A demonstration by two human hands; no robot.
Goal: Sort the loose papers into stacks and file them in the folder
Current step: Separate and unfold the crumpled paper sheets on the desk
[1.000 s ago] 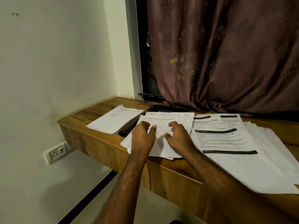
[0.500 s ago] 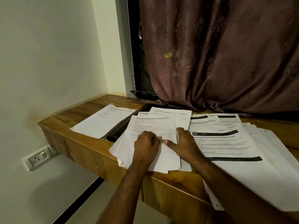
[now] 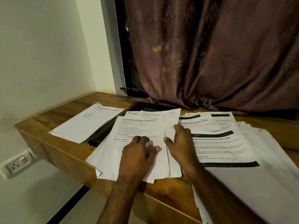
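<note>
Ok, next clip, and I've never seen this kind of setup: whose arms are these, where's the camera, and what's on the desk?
There is no machine. A person wears a camera on the head, looking down at their own arms. The left hand rests with curled fingers on the middle pile of papers; the right hand touches that pile's right edge. On the wooden desk also lie a left stack, spread sheets with black bars at right, and a dark folder partly under the papers. Neither hand has lifted anything.
</note>
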